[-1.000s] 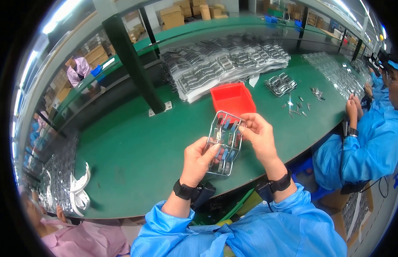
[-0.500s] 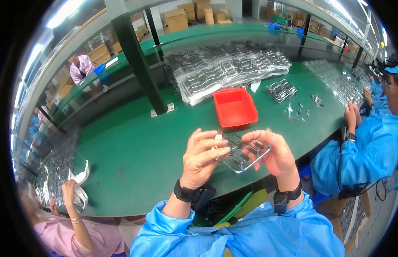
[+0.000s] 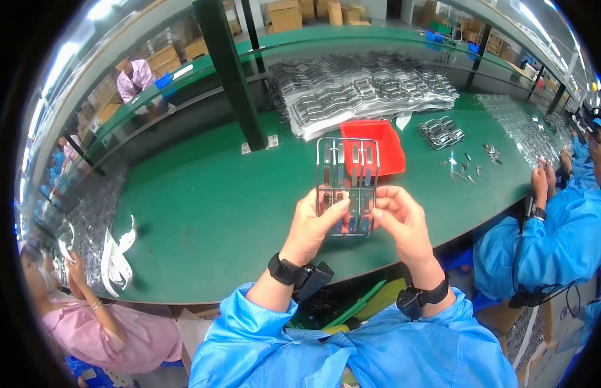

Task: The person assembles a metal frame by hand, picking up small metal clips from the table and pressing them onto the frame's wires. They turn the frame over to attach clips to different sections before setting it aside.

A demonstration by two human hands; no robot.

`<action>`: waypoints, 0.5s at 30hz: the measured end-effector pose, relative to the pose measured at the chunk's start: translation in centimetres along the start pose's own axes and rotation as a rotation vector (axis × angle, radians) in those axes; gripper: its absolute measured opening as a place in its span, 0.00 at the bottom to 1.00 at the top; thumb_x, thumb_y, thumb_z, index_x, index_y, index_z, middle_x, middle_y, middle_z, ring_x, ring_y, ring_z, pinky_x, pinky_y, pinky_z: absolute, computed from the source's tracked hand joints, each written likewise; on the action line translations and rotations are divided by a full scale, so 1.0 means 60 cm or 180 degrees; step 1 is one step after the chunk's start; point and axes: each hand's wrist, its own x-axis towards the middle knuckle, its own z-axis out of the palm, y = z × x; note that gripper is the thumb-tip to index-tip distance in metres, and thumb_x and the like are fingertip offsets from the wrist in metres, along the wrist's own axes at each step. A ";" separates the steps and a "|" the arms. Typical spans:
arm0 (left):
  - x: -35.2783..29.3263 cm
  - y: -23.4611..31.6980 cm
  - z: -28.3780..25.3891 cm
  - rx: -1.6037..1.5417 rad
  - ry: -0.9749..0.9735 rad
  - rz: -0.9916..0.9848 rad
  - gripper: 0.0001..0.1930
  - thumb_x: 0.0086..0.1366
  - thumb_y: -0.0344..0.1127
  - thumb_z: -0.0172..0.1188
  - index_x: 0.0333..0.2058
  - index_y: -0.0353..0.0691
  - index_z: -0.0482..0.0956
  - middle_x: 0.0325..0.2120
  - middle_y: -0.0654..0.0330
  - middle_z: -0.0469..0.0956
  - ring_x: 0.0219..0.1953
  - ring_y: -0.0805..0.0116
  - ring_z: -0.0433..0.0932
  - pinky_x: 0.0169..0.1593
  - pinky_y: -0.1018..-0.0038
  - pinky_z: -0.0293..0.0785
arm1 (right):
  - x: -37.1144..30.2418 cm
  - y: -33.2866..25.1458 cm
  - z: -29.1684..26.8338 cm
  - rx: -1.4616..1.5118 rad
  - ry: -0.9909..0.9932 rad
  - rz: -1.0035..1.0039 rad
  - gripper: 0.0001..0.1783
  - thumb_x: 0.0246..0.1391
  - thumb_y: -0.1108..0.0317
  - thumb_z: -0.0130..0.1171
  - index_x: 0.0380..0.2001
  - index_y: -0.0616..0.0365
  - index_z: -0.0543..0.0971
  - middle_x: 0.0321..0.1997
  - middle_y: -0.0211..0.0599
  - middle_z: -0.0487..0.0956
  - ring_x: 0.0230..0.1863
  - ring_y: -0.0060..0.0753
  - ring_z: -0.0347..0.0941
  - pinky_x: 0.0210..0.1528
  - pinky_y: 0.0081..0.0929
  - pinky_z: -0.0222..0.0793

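Between my hands, over the green table, a rectangular metal wire rack (image 3: 347, 188) stands nearly upright, with several dark, shiny flat strips set in its two rows. My left hand (image 3: 314, 220) is closed on its lower left part, the thumb lying across the front. At the lower right side, my right hand (image 3: 402, 215) pinches the rack's edge with thumb and curled fingers. The upper half of the rack overlaps a red plastic bin (image 3: 392, 152) behind it and hides part of the bin.
A broad pile of similar wire racks (image 3: 371, 94) lies on white sheets beyond the bin. Right of it are a small rack stack (image 3: 441, 132) and loose metal strips (image 3: 465, 169). A dark post (image 3: 232, 77) rises at left. Co-workers sit on both sides, one handling white curved pieces (image 3: 116, 258).
The rack has turned from lying tilted, nearly flat, to upright with its broad face toward me. Both hands have moved to its lower part. The whole view has shifted slightly.
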 end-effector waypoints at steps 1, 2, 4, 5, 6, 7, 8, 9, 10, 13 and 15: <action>-0.002 -0.001 0.001 -0.0015 0.0001 -0.0005 0.11 0.61 0.36 0.59 0.39 0.37 0.71 0.28 0.64 0.74 0.27 0.77 0.73 0.29 0.80 0.71 | 0.003 0.000 -0.003 -0.0012 0.0002 0.0010 0.16 0.54 0.75 0.55 0.46 0.65 0.68 0.35 0.33 0.78 0.33 0.17 0.72 0.34 0.16 0.68; -0.003 -0.003 0.002 0.0095 0.0006 0.0011 0.11 0.61 0.35 0.59 0.39 0.37 0.71 0.27 0.65 0.74 0.27 0.77 0.73 0.29 0.81 0.71 | 0.006 0.002 -0.009 -0.0023 -0.0029 0.0109 0.13 0.54 0.74 0.55 0.43 0.65 0.70 0.34 0.33 0.78 0.32 0.17 0.72 0.34 0.15 0.67; -0.005 -0.007 0.002 0.0198 0.0010 0.0023 0.11 0.61 0.34 0.59 0.40 0.37 0.71 0.26 0.65 0.74 0.27 0.78 0.73 0.29 0.81 0.71 | 0.010 0.010 -0.014 -0.0040 -0.0057 0.0214 0.11 0.54 0.73 0.55 0.41 0.64 0.72 0.34 0.32 0.77 0.32 0.17 0.71 0.33 0.15 0.66; -0.006 -0.008 0.003 0.0244 -0.0004 0.0081 0.10 0.61 0.33 0.59 0.39 0.37 0.73 0.26 0.64 0.75 0.27 0.78 0.73 0.28 0.82 0.71 | 0.012 0.016 -0.014 0.0004 -0.0068 0.0201 0.10 0.54 0.72 0.56 0.40 0.63 0.73 0.33 0.31 0.77 0.31 0.16 0.71 0.32 0.15 0.65; -0.006 -0.010 0.003 0.0292 -0.0018 0.0138 0.09 0.60 0.31 0.59 0.38 0.37 0.74 0.27 0.64 0.76 0.26 0.79 0.74 0.28 0.82 0.71 | 0.014 0.019 -0.014 0.0050 -0.0078 0.0189 0.09 0.55 0.72 0.56 0.39 0.63 0.74 0.32 0.29 0.77 0.30 0.16 0.70 0.31 0.14 0.64; -0.006 -0.011 0.003 0.0284 -0.0016 0.0129 0.09 0.60 0.31 0.59 0.38 0.37 0.74 0.27 0.64 0.76 0.26 0.79 0.74 0.28 0.82 0.71 | 0.014 0.019 -0.011 0.0046 -0.0075 0.0199 0.09 0.55 0.72 0.56 0.39 0.63 0.74 0.32 0.29 0.77 0.30 0.16 0.70 0.31 0.14 0.64; -0.006 -0.013 0.002 0.0397 -0.0005 0.0164 0.08 0.60 0.31 0.59 0.38 0.37 0.74 0.27 0.64 0.76 0.26 0.79 0.74 0.28 0.82 0.71 | 0.015 0.017 -0.007 0.0117 -0.0022 0.0267 0.09 0.55 0.72 0.55 0.38 0.63 0.74 0.31 0.28 0.76 0.30 0.15 0.70 0.31 0.14 0.64; -0.005 -0.014 0.002 0.0511 0.0005 0.0199 0.08 0.60 0.30 0.59 0.38 0.37 0.74 0.27 0.64 0.77 0.27 0.79 0.74 0.28 0.82 0.71 | 0.015 0.016 -0.005 0.0190 0.0033 0.0334 0.08 0.55 0.71 0.55 0.38 0.63 0.74 0.30 0.27 0.76 0.29 0.15 0.69 0.30 0.14 0.63; -0.007 -0.014 0.004 0.0509 0.0010 0.0189 0.08 0.60 0.30 0.59 0.38 0.37 0.74 0.27 0.64 0.77 0.27 0.79 0.74 0.28 0.82 0.71 | 0.017 0.018 -0.006 0.0192 0.0034 0.0346 0.08 0.55 0.71 0.55 0.38 0.63 0.74 0.30 0.27 0.76 0.29 0.15 0.69 0.30 0.14 0.63; -0.009 -0.019 0.011 0.0730 0.0032 0.0583 0.07 0.61 0.30 0.59 0.38 0.36 0.75 0.28 0.64 0.77 0.27 0.79 0.75 0.28 0.83 0.71 | 0.018 0.021 -0.008 0.0235 0.0012 0.0489 0.08 0.55 0.71 0.54 0.38 0.62 0.74 0.30 0.26 0.75 0.29 0.14 0.69 0.30 0.14 0.64; -0.010 -0.028 0.009 0.0859 0.0056 0.0777 0.08 0.60 0.30 0.59 0.37 0.36 0.75 0.27 0.63 0.77 0.26 0.78 0.75 0.27 0.83 0.70 | 0.015 0.014 -0.004 0.0302 0.0043 0.0542 0.09 0.54 0.71 0.54 0.38 0.60 0.75 0.29 0.25 0.75 0.28 0.14 0.68 0.30 0.13 0.63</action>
